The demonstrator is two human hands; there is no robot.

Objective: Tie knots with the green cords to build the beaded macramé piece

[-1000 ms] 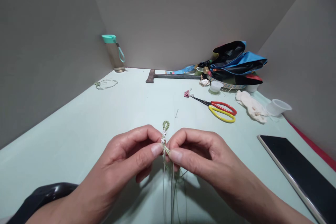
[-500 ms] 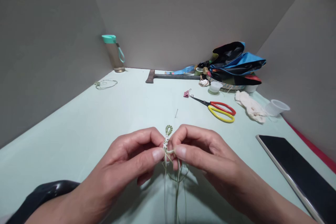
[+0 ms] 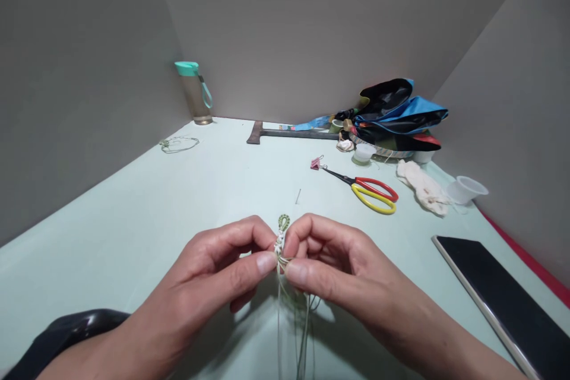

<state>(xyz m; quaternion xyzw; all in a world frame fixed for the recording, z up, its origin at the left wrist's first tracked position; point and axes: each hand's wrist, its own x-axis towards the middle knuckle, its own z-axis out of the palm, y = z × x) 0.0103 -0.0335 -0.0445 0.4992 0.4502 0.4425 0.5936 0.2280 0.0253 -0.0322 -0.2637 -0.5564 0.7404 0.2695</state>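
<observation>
The left hand (image 3: pixel 209 267) and right hand (image 3: pixel 342 267) pinch a knotted pale-green cord (image 3: pixel 282 237) together between thumbs and fingers, over the near edge of the mint-green table (image 3: pixel 111 249). Red-and-yellow-handled steel scissors (image 3: pixel 371 193) lie farther off, toward the right edge.

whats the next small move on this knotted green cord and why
Probably snug the knot by drawing the long strands down with the right hand while the left hand pinches the knotted green cord: both hands grip just below the small loop, and the strands hang loose.
</observation>
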